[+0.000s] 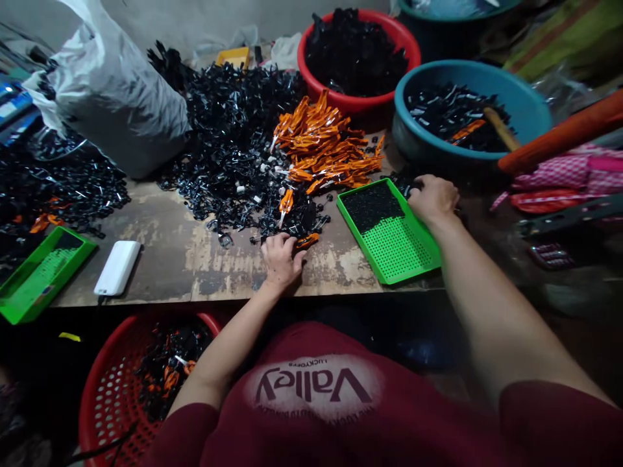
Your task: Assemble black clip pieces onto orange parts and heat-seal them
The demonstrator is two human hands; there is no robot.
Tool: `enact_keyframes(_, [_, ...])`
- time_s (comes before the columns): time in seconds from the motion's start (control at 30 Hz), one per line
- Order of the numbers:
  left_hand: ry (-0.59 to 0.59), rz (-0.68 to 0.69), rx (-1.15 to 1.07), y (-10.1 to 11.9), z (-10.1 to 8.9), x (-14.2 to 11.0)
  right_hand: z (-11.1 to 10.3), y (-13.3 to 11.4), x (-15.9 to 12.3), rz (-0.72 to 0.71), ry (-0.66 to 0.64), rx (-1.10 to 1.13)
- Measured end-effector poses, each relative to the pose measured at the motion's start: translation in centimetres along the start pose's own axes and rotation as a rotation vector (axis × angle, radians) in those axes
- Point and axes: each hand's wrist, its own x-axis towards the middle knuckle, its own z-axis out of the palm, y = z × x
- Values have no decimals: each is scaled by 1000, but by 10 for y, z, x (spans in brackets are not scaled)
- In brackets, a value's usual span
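Observation:
My left hand [282, 261] rests at the near edge of a heap of small black plastic parts [243, 123]. Its fingers are curled, and an orange and black plastic part [307, 242] pokes out beside the thumb. Another orange part [286, 202] lies just beyond it. My right hand [435, 199] is closed at the right side of a green tray [413, 279]. Something dark shows at its fingertips, too hidden to name. The tray's perforated floor is bare in the near half, while tiny black pieces [377, 202] cover the far half.
Orange parts [331, 143] are piled behind the tray. A red basin [360, 100] and a blue basin [467, 155] hold black parts. At left are a white sack [117, 97], a white power bank [117, 267] and another green tray [19, 311]. A red basket [104, 389] stands below the table.

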Motion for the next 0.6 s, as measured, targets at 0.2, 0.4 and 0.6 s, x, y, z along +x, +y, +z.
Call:
enact_keyframes(0.2, [-79, 87, 128, -6, 4, -6, -12, -52, -44, -237, -40, 233])
enact_keyframes(0.4, [-120, 134, 67, -6, -17, -12, 12, -109, -108, -284, -340, 575])
enact_keyframes(0.6, [-314, 234, 26, 11, -11, 12, 21, -114, -133, -231, -439, 627])
